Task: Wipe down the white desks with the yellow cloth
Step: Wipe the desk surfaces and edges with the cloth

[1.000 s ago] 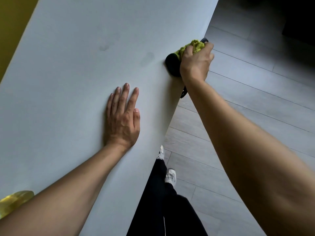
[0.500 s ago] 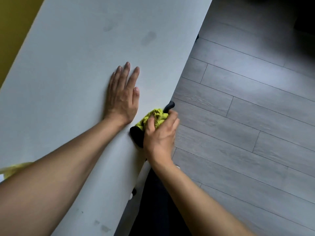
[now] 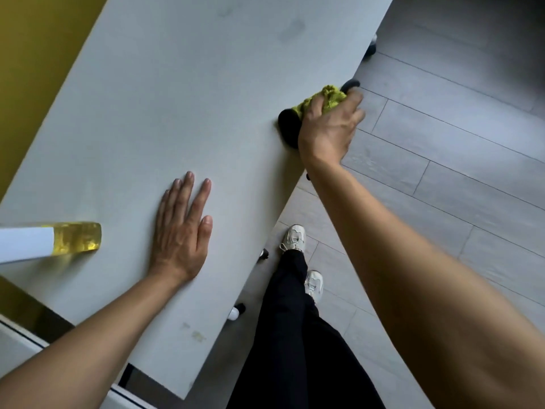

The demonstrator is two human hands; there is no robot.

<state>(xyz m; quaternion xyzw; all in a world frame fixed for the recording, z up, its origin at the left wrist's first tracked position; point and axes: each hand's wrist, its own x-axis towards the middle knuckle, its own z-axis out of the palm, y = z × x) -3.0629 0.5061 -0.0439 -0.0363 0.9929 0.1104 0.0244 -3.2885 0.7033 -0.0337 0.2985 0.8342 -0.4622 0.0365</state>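
Observation:
The white desk (image 3: 182, 119) runs diagonally from lower left to upper right. My right hand (image 3: 328, 128) grips the bunched yellow cloth (image 3: 330, 98) at the desk's right edge, fingers curled over it; a black rounded piece (image 3: 288, 125) shows under the hand, and its far end pokes out past the cloth. My left hand (image 3: 181, 228) lies flat on the desktop with its fingers straight, nearer me and to the left of the cloth. Faint dark smudges (image 3: 292, 28) mark the top further along.
A bottle of yellow liquid with a white label (image 3: 75, 237) lies on the desk at the left edge. A yellow wall (image 3: 38, 54) borders the desk's far side. Grey plank floor (image 3: 442, 160) lies to the right, with my legs and white shoes (image 3: 293, 239) beside the desk's castors (image 3: 236, 312).
My right hand with the cloth slid back along the desk edge toward me, then out again further along. My left hand stayed flat on the desk. The view shifted, and the bottle shows fully.

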